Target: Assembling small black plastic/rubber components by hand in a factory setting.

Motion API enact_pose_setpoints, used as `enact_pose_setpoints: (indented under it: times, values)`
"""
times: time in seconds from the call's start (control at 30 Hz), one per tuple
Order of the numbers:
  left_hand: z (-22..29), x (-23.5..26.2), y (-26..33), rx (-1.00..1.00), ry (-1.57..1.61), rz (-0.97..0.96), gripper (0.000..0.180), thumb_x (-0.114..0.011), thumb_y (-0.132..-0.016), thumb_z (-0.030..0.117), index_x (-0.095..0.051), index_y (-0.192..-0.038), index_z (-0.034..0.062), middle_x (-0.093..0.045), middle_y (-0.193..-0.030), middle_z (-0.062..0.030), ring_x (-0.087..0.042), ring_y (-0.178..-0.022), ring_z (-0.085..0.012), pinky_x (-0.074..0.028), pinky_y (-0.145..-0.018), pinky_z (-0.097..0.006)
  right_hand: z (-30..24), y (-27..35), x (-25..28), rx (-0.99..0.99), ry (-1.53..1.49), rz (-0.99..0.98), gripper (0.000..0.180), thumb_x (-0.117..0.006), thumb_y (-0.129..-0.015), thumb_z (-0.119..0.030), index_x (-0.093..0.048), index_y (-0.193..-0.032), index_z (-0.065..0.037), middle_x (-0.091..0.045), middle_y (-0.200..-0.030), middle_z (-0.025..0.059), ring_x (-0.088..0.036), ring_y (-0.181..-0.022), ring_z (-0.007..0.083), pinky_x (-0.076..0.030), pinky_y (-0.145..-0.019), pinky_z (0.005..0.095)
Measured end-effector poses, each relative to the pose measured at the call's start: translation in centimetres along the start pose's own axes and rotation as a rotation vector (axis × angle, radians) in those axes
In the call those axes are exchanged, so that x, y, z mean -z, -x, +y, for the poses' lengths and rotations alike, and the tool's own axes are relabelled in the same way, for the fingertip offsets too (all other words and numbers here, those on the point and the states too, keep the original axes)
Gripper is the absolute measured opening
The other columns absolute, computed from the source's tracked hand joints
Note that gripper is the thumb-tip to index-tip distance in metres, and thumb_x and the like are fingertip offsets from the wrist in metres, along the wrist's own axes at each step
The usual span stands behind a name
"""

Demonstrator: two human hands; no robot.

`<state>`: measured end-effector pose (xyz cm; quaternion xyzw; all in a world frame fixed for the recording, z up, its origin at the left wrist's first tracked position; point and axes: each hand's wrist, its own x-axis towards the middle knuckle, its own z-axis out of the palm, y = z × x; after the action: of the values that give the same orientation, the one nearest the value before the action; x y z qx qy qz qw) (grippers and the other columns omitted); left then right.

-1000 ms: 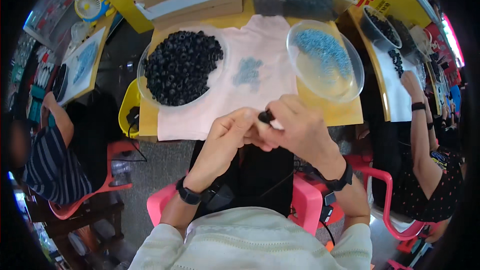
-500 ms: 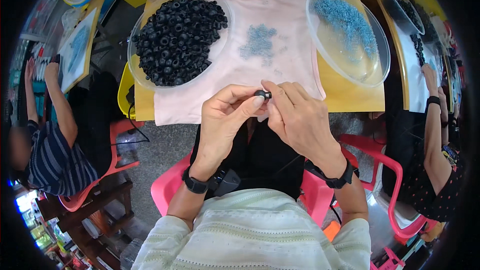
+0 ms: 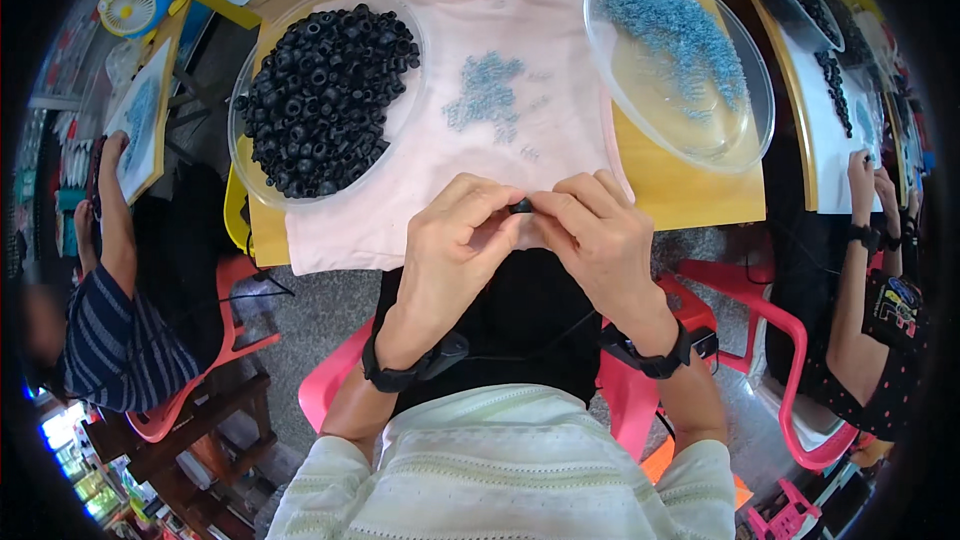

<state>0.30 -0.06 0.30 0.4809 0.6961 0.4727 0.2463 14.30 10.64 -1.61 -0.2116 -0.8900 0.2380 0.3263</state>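
Observation:
Just off the table's front edge, my left hand [image 3: 455, 245] and my right hand [image 3: 598, 245] meet fingertip to fingertip. Pinched between them is a small, round black plastic part [image 3: 521, 206], mostly covered by my fingers. Whether anything else is in the right fingers is hidden. Beyond my left hand stands a clear round tub [image 3: 405, 130] heaped with similar black parts [image 3: 320, 90]. A loose pile of tiny blue, spring-like pieces [image 3: 483, 90] lies on pale pink cloth [image 3: 420, 165]. More of these pieces fill part of a clear oval tub [image 3: 735, 145] at right.
The yellow table [image 3: 710, 202] ends just beyond my hands. Co-workers sit on both sides, with a striped sleeve [image 3: 120, 340] at left and a bent forearm [image 3: 850, 280] at right. Pink chairs [image 3: 760, 310] flank me. A small yellow fan [image 3: 130, 5] stands far left.
My fingers have closed further over the black part, and my right hand has turned so both hands' fingertips meet. The tabletop has shifted left in view. The neighbours' hands have moved.

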Motion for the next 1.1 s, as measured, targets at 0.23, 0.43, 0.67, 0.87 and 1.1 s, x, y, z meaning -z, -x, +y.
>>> enact_pose_setpoints:
  times: [0.23,0.43,0.67,0.87,1.1]
  values:
    - [-0.9,-0.9,0.1,-0.065,-0.016,0.045,0.027,-0.070,-0.075,-0.007,-0.068,-0.101,-0.0003,-0.060,-0.094,-0.0082,-0.064,-0.079,-0.0181,-0.052,-0.067,-0.027,-1.2,-2.6,0.5,-0.028,0.019,0.141,0.025,-0.071,-0.078,-0.007,-0.064,-0.102,-0.005,-0.059,-0.099,0.0111,-0.056,-0.093,0.0303,-0.048,-0.078,0.0379]
    - [-2.3,-1.4,0.4,-0.127,0.042,0.128,0.025,-0.069,-0.074,-0.008,-0.069,-0.098,-0.0018,-0.060,-0.098,-0.0082,-0.063,-0.082,-0.0173,-0.051,-0.069,-0.026,-1.2,-5.7,-3.7,-0.092,0.131,0.124,0.036,-0.062,-0.090,-0.025,-0.058,-0.120,-0.005,-0.045,-0.133,0.0177,-0.037,-0.124,0.0368,-0.031,-0.102,0.0474]
    - [-2.3,-1.5,0.5,-0.109,0.057,0.163,0.027,-0.068,-0.073,-0.010,-0.070,-0.098,-0.0026,-0.062,-0.098,-0.0090,-0.063,-0.085,-0.0179,-0.051,-0.072,-0.026,-0.8,-5.2,-4.9,-0.193,0.233,0.095,0.041,-0.056,-0.093,-0.028,-0.055,-0.127,-0.006,-0.038,-0.142,0.0170,-0.029,-0.132,0.0368,-0.024,-0.108,0.0498]
    - [-2.8,-1.5,0.4,-0.146,0.032,0.167,0.030,-0.072,-0.067,-0.010,-0.071,-0.096,-0.0017,-0.063,-0.094,-0.0100,-0.064,-0.080,-0.0222,-0.053,-0.069,-0.029,-0.8,-5.2,-4.9,-0.249,0.262,0.052,0.039,-0.055,-0.093,-0.020,-0.053,-0.129,-0.007,-0.039,-0.144,0.0171,-0.028,-0.135,0.0371,-0.022,-0.112,0.0482]
    - [-3.0,-1.4,0.3,-0.171,0.061,0.184,0.031,-0.074,-0.066,-0.010,-0.071,-0.096,-0.0009,-0.064,-0.094,-0.0113,-0.063,-0.079,-0.0241,-0.052,-0.066,-0.030,-1.1,-5.8,-4.5,-0.317,0.224,-0.030,0.039,-0.050,-0.095,-0.017,-0.051,-0.132,-0.006,-0.039,-0.146,0.0162,-0.028,-0.137,0.0365,-0.021,-0.114,0.0466]
